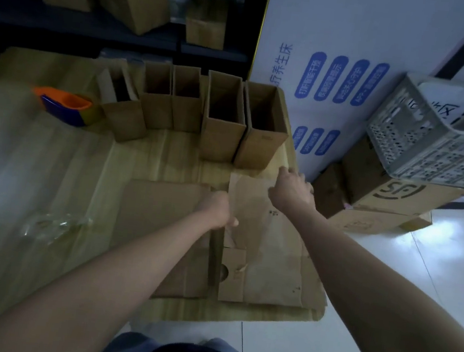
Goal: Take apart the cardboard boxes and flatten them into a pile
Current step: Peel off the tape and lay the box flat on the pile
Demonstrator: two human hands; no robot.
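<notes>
I see both hands on the flat box [264,237] at the worktop's [52,169] near right corner. Left hand [216,210] is fisted on its left edge, fingers curled shut, probably pinching the fold. Right hand [291,187] presses its far end, fingers spread. Another flat sheet [163,211] lies underneath. Five open boxes [223,117] stand in a row behind.

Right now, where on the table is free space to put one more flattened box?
Free: the table's left part, between the orange-blue container and clear plastic wrap. Crowded: upright boxes along the back, flattened cardboard on the right.
</notes>
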